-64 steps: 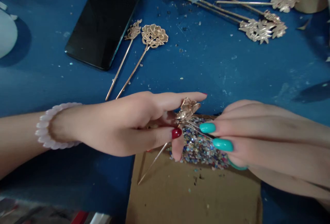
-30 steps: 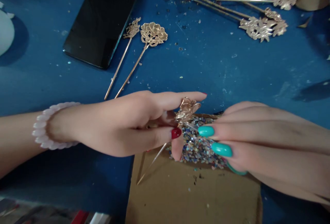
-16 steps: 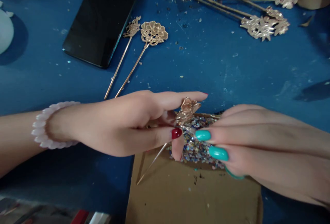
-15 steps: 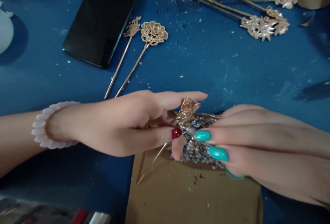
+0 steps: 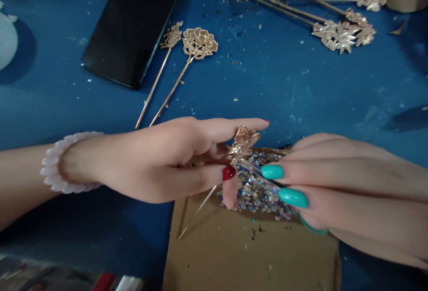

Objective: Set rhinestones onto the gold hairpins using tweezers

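Blue worktop (image 5: 267, 90): is spreading beneath. Left hand (image 5: 174, 161) (the nearer): its grip, nearly closed, is pinching a gold hairpin (image 5: 241, 146). Right hand (image 5: 337, 188): its grip, slightly parted, is holding a slim tool (image 5: 251, 167). Hairpin: flower head is lying at ten o'clock from the right grip, stem slanting toward seven.

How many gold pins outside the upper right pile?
3: one pin in the left hand, plus a small-headed pin and broad-headed pin beside the phone. More may be hidden.
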A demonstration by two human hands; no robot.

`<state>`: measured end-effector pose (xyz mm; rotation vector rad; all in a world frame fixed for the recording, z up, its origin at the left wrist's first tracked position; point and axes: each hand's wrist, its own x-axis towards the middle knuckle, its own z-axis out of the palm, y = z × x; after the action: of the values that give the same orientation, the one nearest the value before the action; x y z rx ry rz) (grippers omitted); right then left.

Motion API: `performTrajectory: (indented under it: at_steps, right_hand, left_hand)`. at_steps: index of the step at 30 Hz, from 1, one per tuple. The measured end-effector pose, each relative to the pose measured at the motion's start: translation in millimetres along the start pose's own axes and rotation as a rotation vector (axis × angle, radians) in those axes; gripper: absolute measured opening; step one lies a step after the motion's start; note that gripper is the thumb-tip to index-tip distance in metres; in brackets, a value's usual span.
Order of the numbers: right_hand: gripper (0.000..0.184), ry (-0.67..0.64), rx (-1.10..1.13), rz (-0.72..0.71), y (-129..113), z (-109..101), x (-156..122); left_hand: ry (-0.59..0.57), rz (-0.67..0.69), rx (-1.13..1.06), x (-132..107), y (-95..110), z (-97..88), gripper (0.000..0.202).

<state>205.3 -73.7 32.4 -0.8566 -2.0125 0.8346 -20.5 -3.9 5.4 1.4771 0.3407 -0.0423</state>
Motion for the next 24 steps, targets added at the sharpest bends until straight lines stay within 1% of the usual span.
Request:
performTrajectory:
  at_steps: [4,9,11,17,19,22,24]
  right_hand:
    - [0.015,-0.004,-0.018,0.0,1,3,-1]
    - [0.014,-0.008,-0.116,0.13,-9,8,-9]
    - [0.015,-0.01,-0.128,0.153,-12,10,-10]
    - [0.011,0.019,-0.106,0.171,-11,11,-10]
    - [0.009,0.049,-0.073,0.154,-10,11,-10]
    - [0.013,0.094,-0.022,0.117,-9,8,-10]
    - [0.015,0.051,0.005,0.108,-7,5,-11]
  left_hand:
    - [-0.003,0.009,0.009,1,0,0.0,0.068]
    - [0.001,0.009,0.009,2,0,0.3,0.068]
    - [0.001,0.01,0.017,2,0,0.2,0.067]
    - [0.033,0.091,0.091,1,1,0.1,0.065]
    - [0.051,0.104,0.121,2,2,0.1,0.063]
    - [0.068,0.101,0.134,3,3,-0.1,0.061]
    - [0.063,0.098,0.123,3,3,-0.1,0.062]
